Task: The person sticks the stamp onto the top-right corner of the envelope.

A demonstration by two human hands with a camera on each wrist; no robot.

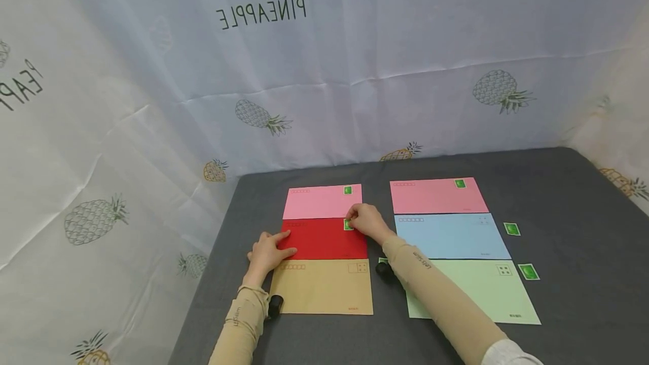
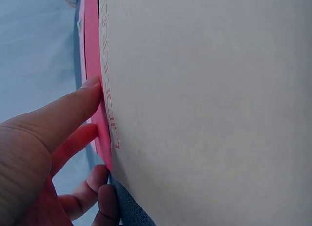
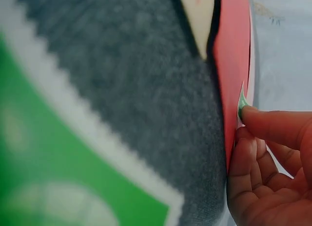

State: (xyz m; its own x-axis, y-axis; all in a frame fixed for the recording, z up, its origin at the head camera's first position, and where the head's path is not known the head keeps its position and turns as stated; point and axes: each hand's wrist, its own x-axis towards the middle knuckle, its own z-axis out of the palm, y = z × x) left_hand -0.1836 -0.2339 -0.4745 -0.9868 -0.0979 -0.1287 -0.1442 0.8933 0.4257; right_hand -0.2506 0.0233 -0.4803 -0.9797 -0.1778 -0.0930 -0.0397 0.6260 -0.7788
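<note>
A red envelope (image 1: 324, 244) lies between a pink envelope (image 1: 316, 204) above and a tan envelope (image 1: 319, 289) below. My left hand (image 1: 266, 255) rests at its left edge, thumb and forefinger spread over the paper. In the left wrist view, the left thumb and fingertips touch that edge, beside the tan envelope (image 2: 204, 99). At the red envelope's upper right corner, my right hand (image 1: 370, 222) pinches a small green stamp (image 1: 348, 226). The right wrist view shows this stamp (image 3: 241, 103) between thumb and finger, tilted up from the red paper. The fingers partly cover it.
To the right lie a pink envelope (image 1: 431, 199) bearing a stamp (image 1: 459, 183), a blue envelope (image 1: 451, 238) and a green envelope (image 1: 487, 292). Loose stamps (image 1: 512, 229) (image 1: 529, 272) lie on the dark tabletop (image 1: 568, 201). Another stamp (image 1: 382, 260) is partly hidden near my right wrist.
</note>
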